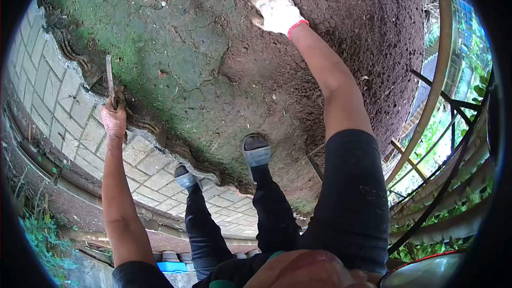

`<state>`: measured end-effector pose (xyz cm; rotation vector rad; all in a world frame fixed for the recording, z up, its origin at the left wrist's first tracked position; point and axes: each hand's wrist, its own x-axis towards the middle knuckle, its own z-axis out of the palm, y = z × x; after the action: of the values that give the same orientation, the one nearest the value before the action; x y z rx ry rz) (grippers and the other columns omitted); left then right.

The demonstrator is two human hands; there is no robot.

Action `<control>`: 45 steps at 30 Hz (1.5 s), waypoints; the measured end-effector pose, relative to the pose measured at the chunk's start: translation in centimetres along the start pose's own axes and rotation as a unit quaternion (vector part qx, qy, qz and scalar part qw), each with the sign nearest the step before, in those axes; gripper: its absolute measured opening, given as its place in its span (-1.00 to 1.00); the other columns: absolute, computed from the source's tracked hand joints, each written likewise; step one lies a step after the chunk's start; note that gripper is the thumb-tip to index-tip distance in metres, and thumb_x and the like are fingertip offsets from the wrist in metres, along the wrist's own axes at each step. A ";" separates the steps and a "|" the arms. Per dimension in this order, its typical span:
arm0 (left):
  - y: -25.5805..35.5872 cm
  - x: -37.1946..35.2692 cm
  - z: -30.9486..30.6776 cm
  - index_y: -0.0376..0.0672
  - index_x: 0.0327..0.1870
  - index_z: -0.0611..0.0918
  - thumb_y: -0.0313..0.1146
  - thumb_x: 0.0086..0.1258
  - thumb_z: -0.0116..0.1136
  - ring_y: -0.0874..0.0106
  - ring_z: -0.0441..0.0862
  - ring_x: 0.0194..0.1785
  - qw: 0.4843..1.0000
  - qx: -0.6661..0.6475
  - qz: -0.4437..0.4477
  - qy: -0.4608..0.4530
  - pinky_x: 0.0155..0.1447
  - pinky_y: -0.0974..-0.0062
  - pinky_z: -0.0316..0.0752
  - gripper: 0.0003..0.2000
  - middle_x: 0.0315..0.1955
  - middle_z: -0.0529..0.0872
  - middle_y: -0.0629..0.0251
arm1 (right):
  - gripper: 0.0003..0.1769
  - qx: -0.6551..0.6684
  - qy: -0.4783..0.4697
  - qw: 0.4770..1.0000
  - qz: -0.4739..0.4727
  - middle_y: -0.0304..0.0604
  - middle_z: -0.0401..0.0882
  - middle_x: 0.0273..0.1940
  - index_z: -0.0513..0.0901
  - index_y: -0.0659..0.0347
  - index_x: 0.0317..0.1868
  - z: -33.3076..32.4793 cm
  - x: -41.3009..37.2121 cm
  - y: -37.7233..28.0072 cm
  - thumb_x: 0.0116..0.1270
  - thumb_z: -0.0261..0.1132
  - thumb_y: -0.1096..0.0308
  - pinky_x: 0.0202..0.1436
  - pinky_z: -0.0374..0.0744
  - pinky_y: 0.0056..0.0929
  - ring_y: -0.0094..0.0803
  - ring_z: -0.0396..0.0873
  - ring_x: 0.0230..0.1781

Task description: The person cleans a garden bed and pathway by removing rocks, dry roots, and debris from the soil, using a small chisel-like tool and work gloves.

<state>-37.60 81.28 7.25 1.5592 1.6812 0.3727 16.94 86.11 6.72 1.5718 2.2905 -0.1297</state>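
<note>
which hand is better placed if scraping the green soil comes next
Probably the left hand: it grips a narrow tool near the green soil, while the gloved right hand shows no tool.

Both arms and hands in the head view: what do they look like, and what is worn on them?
The right hand wears a white glove, brownish around the fingers, with a red band at the cuff. No glove shows on the left hand. The right sleeve and left sleeve are dark and end above the elbow.
</note>
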 end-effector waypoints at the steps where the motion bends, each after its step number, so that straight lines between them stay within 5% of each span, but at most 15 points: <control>1: 0.8 0.0 -0.2 -0.01 0.14 0.70 -0.59 0.32 0.10 0.58 0.32 -0.47 0.999 0.026 -0.035 -0.015 -0.35 0.49 0.33 -0.60 -0.55 0.52 0.45 | -0.40 -0.011 -0.003 1.000 -0.010 -0.14 0.44 0.34 0.56 0.02 0.24 0.6 0.0 0.3 0.32 0.16 -0.13 0.36 0.33 0.08 -0.09 0.34 0.38; 5: 2.8 0.1 -0.9 0.01 0.15 0.70 -0.58 0.34 0.11 0.58 0.35 -0.44 0.990 0.095 -0.095 -0.040 -0.30 0.51 0.37 -0.61 -0.48 0.59 0.40 | -0.60 -0.033 -0.164 0.986 -0.016 -0.07 0.56 0.11 0.65 0.12 -0.02 -2.7 1.7 3.1 0.24 0.20 0.07 0.15 0.54 -0.01 -0.10 0.54 0.12; 11: 2.8 0.1 -0.9 0.02 0.15 0.70 -0.57 0.32 0.07 0.61 0.35 -0.38 0.991 0.052 -0.110 -0.049 -0.26 0.55 0.38 -0.59 -0.45 0.59 0.43 | -0.69 -0.182 0.066 0.899 0.393 -0.06 0.66 -0.10 0.71 0.09 -0.21 -5.8 -8.9 8.4 0.29 0.17 0.07 -0.04 0.64 -0.16 -0.15 0.66 -0.10; 15: 2.3 0.1 -1.0 0.05 0.13 0.72 -0.54 0.33 0.11 0.62 0.26 -0.53 0.990 0.120 -0.070 -0.030 -0.45 0.46 0.28 -0.62 -0.62 0.46 0.41 | -0.49 -0.032 0.070 0.992 0.098 0.03 0.65 -0.13 0.74 0.11 -0.16 -4.5 -5.8 2.1 0.41 0.07 -0.13 -0.11 0.66 -0.14 -0.12 0.68 -0.16; 16: 1.5 0.3 -0.9 0.05 0.14 0.72 -0.56 0.33 0.09 0.61 0.26 -0.53 0.992 0.116 -0.053 -0.021 -0.44 0.46 0.29 -0.60 -0.61 0.48 0.44 | -0.57 0.040 0.262 0.962 0.058 0.06 0.65 0.09 0.71 0.14 -0.05 1.5 -4.7 0.6 0.22 0.27 0.01 0.27 0.47 0.04 0.03 0.58 0.11; 19: 1.9 0.5 -1.0 -0.11 0.17 0.68 -0.63 0.36 0.03 0.61 0.44 -0.22 0.990 0.068 -0.116 -0.047 -0.07 0.60 0.39 -0.60 -0.25 0.65 0.46 | -0.36 0.066 0.110 0.992 -0.007 0.11 0.44 0.35 0.51 0.22 0.27 -0.7 -1.7 -3.1 0.30 0.22 -0.01 0.52 0.20 0.00 0.08 0.36 0.39; 23: 1.2 0.4 -1.0 -0.17 0.19 0.66 -0.68 0.37 0.01 0.65 0.50 -0.11 0.992 0.025 -0.109 -0.056 0.02 0.67 0.39 -0.60 -0.09 0.70 0.46 | -0.65 0.011 0.061 0.997 0.050 -0.05 0.64 -0.09 0.64 0.17 -0.20 -1.7 -2.9 2.4 0.23 0.25 0.05 0.06 0.48 -0.07 -0.11 0.58 -0.02; 27: 1.5 0.1 -0.8 -0.01 0.13 0.71 -0.63 0.29 0.07 0.63 0.24 -0.48 0.995 0.031 -0.083 -0.037 -0.38 0.57 0.27 -0.58 -0.56 0.41 0.55 | -0.62 -0.189 0.148 0.888 0.392 0.05 0.66 -0.14 0.65 0.23 -0.16 -2.7 -5.0 6.8 0.18 0.22 0.10 0.16 0.45 0.11 -0.04 0.62 -0.06; 33: 1.4 0.1 -1.0 -0.03 0.12 0.71 -0.63 0.30 0.08 0.63 0.25 -0.48 0.994 0.052 -0.088 -0.040 -0.38 0.56 0.27 -0.59 -0.56 0.41 0.52 | -0.53 -0.009 0.246 0.964 0.099 0.17 0.55 0.19 0.60 0.21 0.08 2.1 3.3 5.3 0.30 0.19 0.06 0.35 0.42 -0.01 0.02 0.52 0.20; 36: 1.4 0.0 -0.7 -0.07 0.13 0.70 -0.62 0.33 0.09 0.62 0.27 -0.46 0.995 0.030 -0.083 -0.041 -0.37 0.54 0.30 -0.62 -0.54 0.48 0.48 | -0.49 0.031 0.133 0.987 0.085 0.12 0.57 0.17 0.58 0.22 0.15 1.6 1.0 6.1 0.33 0.17 0.06 0.26 0.47 0.04 0.03 0.55 0.16; 37: 1.3 0.2 -0.8 -0.08 0.13 0.70 -0.62 0.34 0.09 0.61 0.27 -0.46 0.995 0.038 -0.081 -0.038 -0.37 0.53 0.31 -0.62 -0.53 0.50 0.48 | -0.52 0.059 -0.005 0.978 0.202 0.07 0.59 0.14 0.60 0.22 0.12 -3.1 0.0 5.8 0.35 0.15 0.06 0.20 0.49 0.08 0.04 0.57 0.14; 38: 0.8 0.2 -0.7 -0.08 0.13 0.70 -0.60 0.34 0.11 0.61 0.30 -0.44 0.999 0.032 -0.030 -0.031 -0.34 0.51 0.34 -0.63 -0.50 0.58 0.43 | -0.56 0.069 0.150 0.949 0.270 0.09 0.62 0.07 0.62 0.25 0.01 2.4 -0.7 9.6 0.34 0.17 0.06 0.14 0.52 0.07 0.01 0.61 0.06; 41: -0.7 0.3 -1.1 -0.08 0.12 0.70 -0.57 0.34 0.14 0.60 0.35 -0.42 0.995 0.074 -0.050 -0.040 -0.30 0.51 0.39 -0.65 -0.45 0.65 0.39 | -0.60 -0.179 0.156 0.834 0.499 0.06 0.69 -0.09 0.63 0.27 -0.02 0.0 -4.5 9.7 0.36 0.15 0.12 0.06 0.57 -0.01 -0.05 0.66 -0.05; 42: 0.3 0.1 -1.0 -0.07 0.11 0.71 -0.51 0.38 0.17 0.58 0.38 -0.40 0.996 0.062 -0.046 -0.040 -0.25 0.50 0.42 -0.70 -0.45 0.65 0.36 | -0.62 -0.270 0.185 0.861 0.389 0.03 0.58 -0.28 0.67 0.16 -0.19 -4.0 -5.8 6.2 0.34 0.18 0.00 -0.10 0.58 -0.07 -0.13 0.62 -0.21; 45: 0.6 -0.2 -0.3 -0.06 0.11 0.71 -0.45 0.44 0.16 0.57 0.45 -0.39 0.996 0.032 -0.076 -0.020 -0.24 0.48 0.44 -0.73 -0.46 0.67 0.33 | -0.61 -0.018 0.088 0.976 0.199 -0.15 0.54 -0.36 0.63 0.09 -0.26 -1.7 -8.7 -1.7 0.32 0.21 -0.09 -0.15 0.54 -0.08 -0.13 0.60 -0.24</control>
<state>-37.39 81.35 7.94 1.4632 1.7829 0.2099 17.76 78.26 11.02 2.0558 2.0328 0.1571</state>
